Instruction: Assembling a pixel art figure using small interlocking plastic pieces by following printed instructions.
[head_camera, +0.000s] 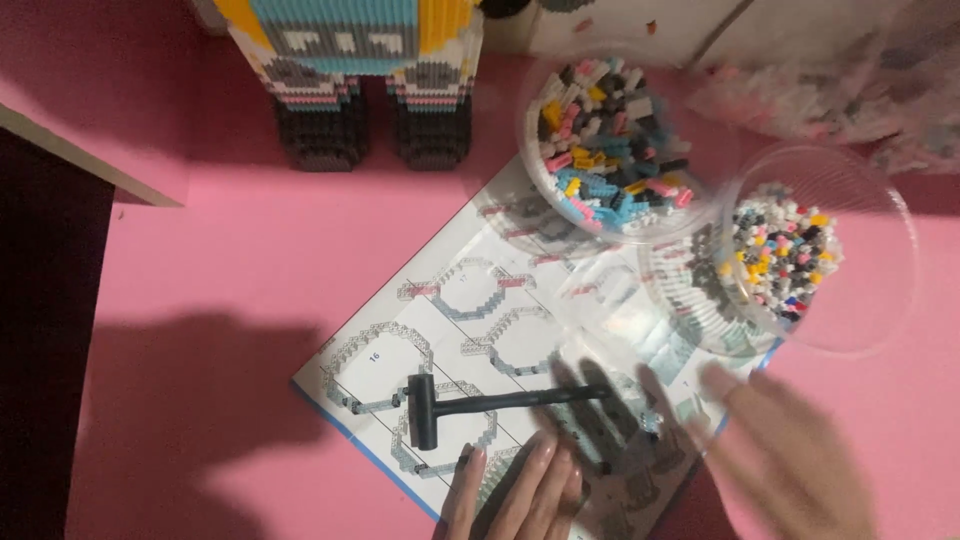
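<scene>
Hammer (470, 405) lies free on booklet (520, 340); both hands (520, 490) open, right hand (790, 450) blurred

white printed instruction sheet (500, 340) with blue edge on pink table, clear plastic bags (800, 90) top right

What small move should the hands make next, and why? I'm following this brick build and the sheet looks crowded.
Probably lift the small black hammer off the instruction sheet and lay it on the pink table. It lies across the printed ring diagrams, hiding part of them. The left hand rests on the sheet's lower edge just below it; the right hand is blurred beside the handle end.
</scene>
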